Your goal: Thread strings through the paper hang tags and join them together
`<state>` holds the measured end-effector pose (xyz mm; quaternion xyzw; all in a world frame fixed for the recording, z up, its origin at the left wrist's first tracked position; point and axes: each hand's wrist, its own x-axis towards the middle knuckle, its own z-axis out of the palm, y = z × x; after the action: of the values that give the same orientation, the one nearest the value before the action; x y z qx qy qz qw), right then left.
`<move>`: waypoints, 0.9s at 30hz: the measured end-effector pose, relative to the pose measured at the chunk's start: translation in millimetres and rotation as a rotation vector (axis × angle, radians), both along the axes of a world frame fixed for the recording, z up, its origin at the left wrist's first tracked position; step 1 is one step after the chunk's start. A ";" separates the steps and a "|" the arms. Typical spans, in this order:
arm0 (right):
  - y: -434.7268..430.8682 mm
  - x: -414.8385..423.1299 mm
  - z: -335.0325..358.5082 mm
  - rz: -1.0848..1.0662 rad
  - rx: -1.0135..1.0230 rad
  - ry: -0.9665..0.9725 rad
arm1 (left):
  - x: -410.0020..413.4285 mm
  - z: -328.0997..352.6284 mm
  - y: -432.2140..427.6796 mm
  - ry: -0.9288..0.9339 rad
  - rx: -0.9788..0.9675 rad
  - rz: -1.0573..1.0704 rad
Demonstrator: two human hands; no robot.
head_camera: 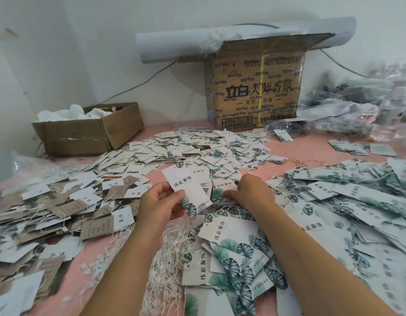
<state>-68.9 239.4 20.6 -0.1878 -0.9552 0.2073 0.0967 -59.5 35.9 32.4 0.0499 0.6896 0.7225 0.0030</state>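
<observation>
My left hand pinches a white hang tag with green leaf print, holding it tilted above the table. To its right, my right hand reaches into the pile and its fingertips pinch another leaf-print tag lying there. A tangle of white strings lies on the pink table between my forearms. Leaf-print tags are heaped under and around my right arm.
Brown and white tags are piled at the left, small tags at the centre back, and strung leaf tags at the right. A small open carton stands at the back left, a large printed carton behind, and plastic bags at the back right.
</observation>
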 end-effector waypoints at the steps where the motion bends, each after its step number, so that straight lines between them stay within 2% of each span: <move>1: -0.1 0.3 0.9 -0.003 -0.004 -0.003 | -0.2 0.0 -0.2 -0.002 0.004 0.000; 13: -1.6 0.8 7.9 0.011 -0.055 0.011 | -1.8 0.1 -0.1 -0.002 0.043 -0.001; 18: 1.9 6.0 19.9 0.061 -0.473 0.049 | -2.3 0.1 0.2 -0.009 0.046 0.008; 23: 7.5 12.6 37.3 0.086 -0.507 0.124 | -3.0 0.2 1.3 -0.032 0.071 0.015; 27: 0.2 19.2 49.8 0.388 -0.900 0.184 | -1.8 1.0 0.5 -0.018 0.086 0.015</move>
<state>-49.6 239.6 70.3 -0.0107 -0.7760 0.6287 0.0499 -61.3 36.4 33.4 0.0383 0.6582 0.7519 0.0020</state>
